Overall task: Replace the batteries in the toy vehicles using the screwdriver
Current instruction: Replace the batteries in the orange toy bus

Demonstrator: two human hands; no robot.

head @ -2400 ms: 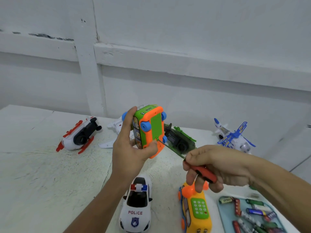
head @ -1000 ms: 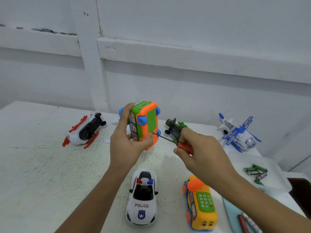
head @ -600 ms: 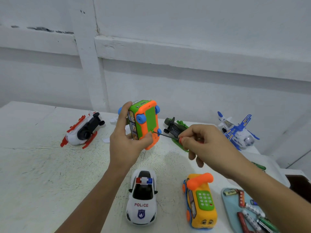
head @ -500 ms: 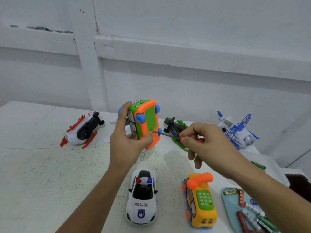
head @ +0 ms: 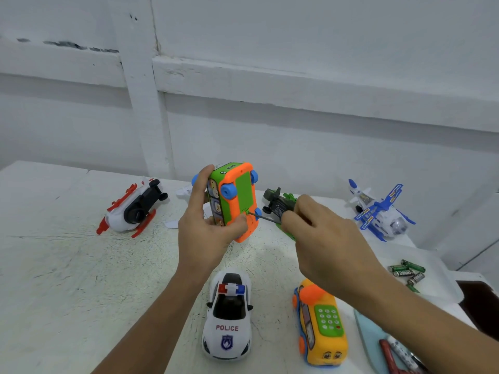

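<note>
Grips the toy bus (head: 237, 195) upright in the curled left hand (head: 205, 238). Pinches the screwdriver (head: 266, 216) in the right hand (head: 324, 244), tip against the underside beside the left thumb. Has rolled the right wrist over, hiding the handle: likely mid-turn, battery cover (head: 243, 190) still on

The scene is lit brightly and evenly by soft, cool light, seemingly from above: a grey shadow band is cast under the ledge of the wall (head: 297, 136). Only faint, blurred shadows are thrown on the table (head: 67, 279), as beneath the police car (head: 226, 319). Straight lines are bowed toward the edges by the wide lens, and fine detail is softened slightly throughout, most at the near corners.
</note>
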